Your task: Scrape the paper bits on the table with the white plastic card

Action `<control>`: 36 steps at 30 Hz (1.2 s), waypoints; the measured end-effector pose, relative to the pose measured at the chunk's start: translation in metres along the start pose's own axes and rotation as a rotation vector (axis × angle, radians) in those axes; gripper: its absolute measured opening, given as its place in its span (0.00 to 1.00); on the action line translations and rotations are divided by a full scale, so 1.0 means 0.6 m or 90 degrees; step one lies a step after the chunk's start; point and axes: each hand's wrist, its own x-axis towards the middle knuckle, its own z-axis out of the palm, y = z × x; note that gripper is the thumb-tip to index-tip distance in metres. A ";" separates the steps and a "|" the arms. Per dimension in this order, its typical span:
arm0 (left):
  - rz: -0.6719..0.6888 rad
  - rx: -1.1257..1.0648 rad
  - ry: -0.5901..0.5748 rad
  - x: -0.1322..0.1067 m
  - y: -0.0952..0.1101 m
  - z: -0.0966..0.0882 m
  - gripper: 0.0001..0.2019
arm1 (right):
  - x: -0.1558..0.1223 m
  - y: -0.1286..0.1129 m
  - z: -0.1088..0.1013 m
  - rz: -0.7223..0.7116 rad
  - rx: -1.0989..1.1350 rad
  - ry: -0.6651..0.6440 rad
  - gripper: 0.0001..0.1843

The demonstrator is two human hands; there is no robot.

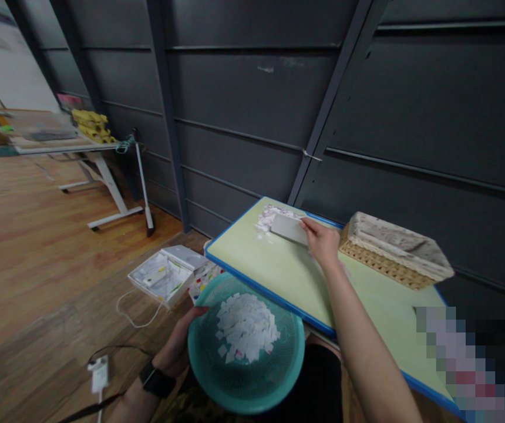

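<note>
My left hand (pixel 182 343), a dark watch on its wrist, is closed on the left rim of a teal plastic colander (pixel 288 370). Many small white paper scraps (pixel 248 326) lie heaped in it. My right hand (pixel 323 238) pinches the right end of a flat, pale grey rectangular piece (pixel 288 228), whose material I cannot make out. It is tilted on the pale green tabletop (pixel 252 252), beside a pile of whitish scraps (pixel 274 212) near the far left corner. The colander is tipped towards me below the table's front edge.
A lined wicker basket (pixel 384 261) stands on the table's right side. On the floor at left are an open white box (pixel 164 276) with a cord and a white power strip (pixel 99 373). A dark panelled wall (pixel 243 106) rises behind; another table (pixel 54 138) holds yellow items.
</note>
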 end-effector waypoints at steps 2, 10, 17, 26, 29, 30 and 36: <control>0.000 -0.001 -0.011 0.000 0.000 0.000 0.05 | -0.001 0.000 0.002 -0.005 -0.014 -0.029 0.18; 0.003 0.007 0.000 -0.004 0.001 0.001 0.06 | 0.003 0.003 -0.006 -0.002 0.089 -0.079 0.16; 0.001 0.007 0.006 -0.003 0.001 0.001 0.05 | -0.001 -0.008 0.017 0.028 0.184 -0.085 0.17; 0.008 -0.008 0.006 -0.006 0.004 0.006 0.05 | 0.010 0.014 -0.018 0.028 0.192 -0.170 0.17; -0.001 -0.008 0.004 -0.007 0.005 0.006 0.06 | 0.013 0.026 -0.027 0.067 0.227 -0.147 0.19; 0.000 -0.003 0.001 -0.007 0.004 0.006 0.06 | 0.014 0.029 -0.027 0.080 0.231 -0.135 0.20; 0.017 -0.006 0.000 -0.003 0.002 0.002 0.05 | 0.016 0.045 -0.015 0.163 0.182 -0.111 0.22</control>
